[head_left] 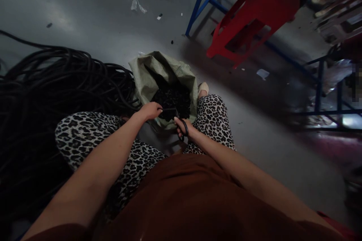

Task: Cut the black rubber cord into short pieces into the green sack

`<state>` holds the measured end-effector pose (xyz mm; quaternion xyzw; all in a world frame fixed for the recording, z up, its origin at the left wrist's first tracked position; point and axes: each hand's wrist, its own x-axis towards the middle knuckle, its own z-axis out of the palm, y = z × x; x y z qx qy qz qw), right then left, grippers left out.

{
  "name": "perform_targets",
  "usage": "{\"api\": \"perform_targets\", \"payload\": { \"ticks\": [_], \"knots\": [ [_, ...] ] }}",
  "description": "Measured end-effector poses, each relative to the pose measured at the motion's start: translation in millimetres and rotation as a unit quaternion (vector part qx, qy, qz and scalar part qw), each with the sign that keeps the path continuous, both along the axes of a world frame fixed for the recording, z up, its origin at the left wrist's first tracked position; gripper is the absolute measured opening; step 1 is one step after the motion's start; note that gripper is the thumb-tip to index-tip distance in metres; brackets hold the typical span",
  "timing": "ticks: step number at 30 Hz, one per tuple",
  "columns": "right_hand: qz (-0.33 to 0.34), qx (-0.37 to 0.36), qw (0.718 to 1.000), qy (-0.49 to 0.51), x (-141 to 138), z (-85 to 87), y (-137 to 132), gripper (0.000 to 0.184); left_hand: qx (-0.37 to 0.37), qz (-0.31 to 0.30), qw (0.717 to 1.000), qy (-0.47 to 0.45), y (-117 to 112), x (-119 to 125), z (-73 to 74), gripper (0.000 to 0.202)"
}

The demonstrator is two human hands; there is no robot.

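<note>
My right hand (179,123) is closed around scissors (185,128) with black handles, their blades pointing away from me over a sack. My left hand (152,110) pinches one end of a thin black strip (169,109), whose other end reaches the scissor blades. Whether the blades are apart is too dark to tell. Below both hands, the pale green woven sack (137,71) stands with its mouth wide, between my knees. Many small black pieces (172,96) lie inside it.
Loose coils of black tubing or cable (70,64) pile up on the floor at the left. A red plastic stool (254,11) and blue metal frames (196,11) stand at the upper right. Plastic scraps (135,0) litter the grey floor (98,7).
</note>
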<state>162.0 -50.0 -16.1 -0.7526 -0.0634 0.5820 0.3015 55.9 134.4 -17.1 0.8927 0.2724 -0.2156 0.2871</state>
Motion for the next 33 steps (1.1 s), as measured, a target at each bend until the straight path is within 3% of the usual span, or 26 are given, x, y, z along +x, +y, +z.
{"api": "perform_targets", "payload": {
  "ticks": [12, 27, 33],
  "knots": [
    [-0.011, 0.006, 0.997, 0.075, -2.0, 2.2, 1.1, 0.051, -0.015, 0.011, 1.000, -0.018, -0.7, 3.5, 3.6, 0.037],
    [-0.007, -0.009, 0.997, 0.075, -4.5, 11.8, 5.3, 0.044, -0.040, -0.005, 0.999, -0.011, -6.7, 4.6, -1.9, 0.033],
    [0.001, -0.014, 0.997, 0.074, -3.7, 11.5, 4.5, 0.051, -0.053, -0.014, 0.998, -0.011, -6.6, 4.6, -1.4, 0.034]
  ]
}}
